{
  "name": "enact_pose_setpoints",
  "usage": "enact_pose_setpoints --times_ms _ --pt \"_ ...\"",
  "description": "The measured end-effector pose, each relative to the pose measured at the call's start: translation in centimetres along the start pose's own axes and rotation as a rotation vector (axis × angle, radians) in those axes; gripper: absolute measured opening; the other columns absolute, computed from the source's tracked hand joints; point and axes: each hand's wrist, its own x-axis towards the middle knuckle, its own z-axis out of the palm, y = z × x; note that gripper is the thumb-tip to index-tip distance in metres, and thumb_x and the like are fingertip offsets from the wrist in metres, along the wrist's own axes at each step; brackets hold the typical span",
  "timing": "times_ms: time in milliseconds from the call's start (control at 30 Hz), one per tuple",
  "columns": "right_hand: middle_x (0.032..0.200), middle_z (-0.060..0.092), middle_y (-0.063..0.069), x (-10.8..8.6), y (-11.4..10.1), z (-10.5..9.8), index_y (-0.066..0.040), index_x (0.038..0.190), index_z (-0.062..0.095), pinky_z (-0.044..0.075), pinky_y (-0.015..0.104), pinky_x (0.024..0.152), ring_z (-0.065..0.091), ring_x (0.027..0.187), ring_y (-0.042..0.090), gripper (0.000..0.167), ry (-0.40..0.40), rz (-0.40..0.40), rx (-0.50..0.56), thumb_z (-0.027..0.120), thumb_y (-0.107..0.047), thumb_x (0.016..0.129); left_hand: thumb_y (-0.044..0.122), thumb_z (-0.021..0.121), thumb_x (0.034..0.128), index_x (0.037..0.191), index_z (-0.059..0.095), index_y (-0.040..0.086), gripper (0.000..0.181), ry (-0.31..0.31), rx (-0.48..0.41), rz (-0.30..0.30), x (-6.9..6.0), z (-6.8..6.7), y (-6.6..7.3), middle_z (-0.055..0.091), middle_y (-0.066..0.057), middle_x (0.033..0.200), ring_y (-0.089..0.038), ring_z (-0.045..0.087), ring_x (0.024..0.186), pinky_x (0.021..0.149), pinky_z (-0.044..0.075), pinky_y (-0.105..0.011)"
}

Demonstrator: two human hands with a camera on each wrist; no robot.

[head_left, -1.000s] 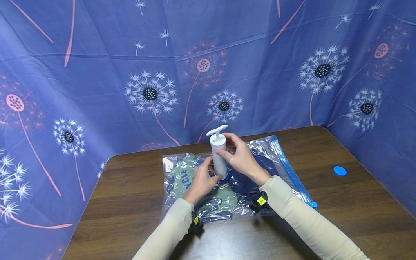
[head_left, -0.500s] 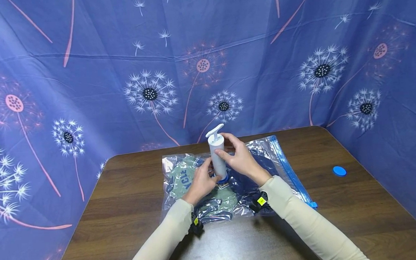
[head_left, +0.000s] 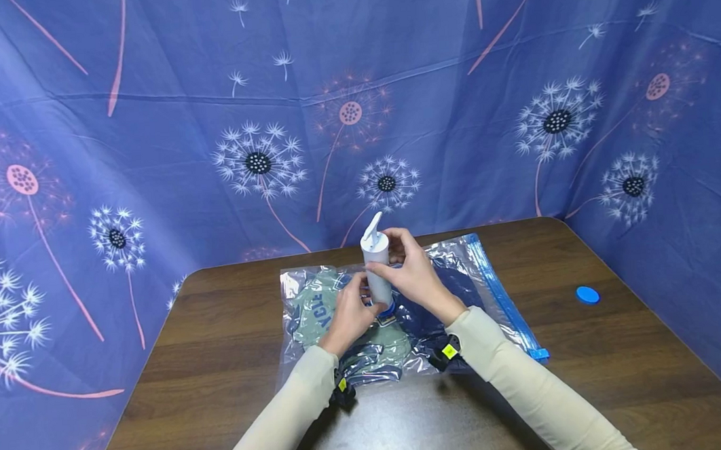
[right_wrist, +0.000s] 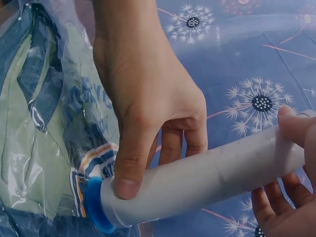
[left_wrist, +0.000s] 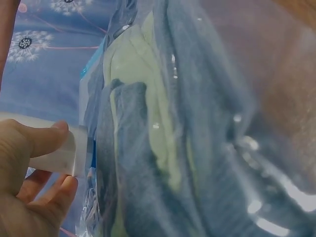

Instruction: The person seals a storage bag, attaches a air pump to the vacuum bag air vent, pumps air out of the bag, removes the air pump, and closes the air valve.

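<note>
A white hand pump (head_left: 376,257) with a T-shaped handle stands nearly upright on a clear plastic storage bag (head_left: 489,262) that holds folded green and dark blue clothes. My left hand (head_left: 348,315) grips the pump's lower barrel, just above the blue valve ring (right_wrist: 96,205), as the right wrist view shows. Higher up, my right hand (head_left: 419,276) holds the barrel near its top, thumb in front and fingers behind. The left wrist view catches the barrel's lower end (left_wrist: 61,153) against the bag. The pump's handle (head_left: 371,228) is pushed down close to the barrel top, untouched by either hand.
To the right on the brown wooden table (head_left: 589,376) lies a round blue cap (head_left: 587,295). A blue zip seal (head_left: 508,305) runs along the bag's right edge. Behind the table hangs a blue cloth (head_left: 454,145) with dandelion prints.
The pump has turned about its long axis, its handle swinging from crosswise to almost end-on. My right hand has shifted slightly with it; my left hand stays low on the barrel.
</note>
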Motion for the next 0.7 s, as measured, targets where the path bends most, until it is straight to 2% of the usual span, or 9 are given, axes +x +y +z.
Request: enact_pose_setpoints --times_ms 267,433,700 --pt "0.126 0.062 0.021 0.2 -0.3 -0.2 0.001 0.138 0.049 0.057 0.047 0.097 0.063 0.115 0.035 0.060 -0.016 0.020 0.015 0.082 -0.010 0.088 0.002 0.087 0.0788 0.134 0.057 -0.001 0.063 -0.027 -0.067 0.010 0.0 -0.2 -0.5 0.069 -0.022 0.121 -0.033 0.072 0.104 0.088 0.062 -0.036" --pt "0.130 0.063 0.023 0.4 -0.3 -0.5 0.002 0.140 0.049 0.056 0.048 0.100 0.063 0.118 0.037 0.058 -0.068 0.013 0.010 0.078 -0.008 0.091 0.000 0.085 0.0805 0.138 0.057 0.001 0.064 -0.064 -0.093 -0.012 0.1 -0.7 -0.4 0.068 -0.021 0.125 -0.032 0.071 0.108 0.092 0.061 -0.036" --pt "0.133 0.060 0.026 0.8 -0.2 -1.1 0.003 0.147 0.044 0.053 0.054 0.104 0.063 0.120 0.042 0.057 -0.159 -0.008 -0.015 0.070 -0.003 0.096 -0.005 0.079 0.0850 0.141 0.055 -0.001 0.061 -0.124 -0.133 0.000 0.2 -1.2 -0.3 0.064 -0.025 0.132 -0.037 0.068 0.117 0.098 0.058 -0.039"
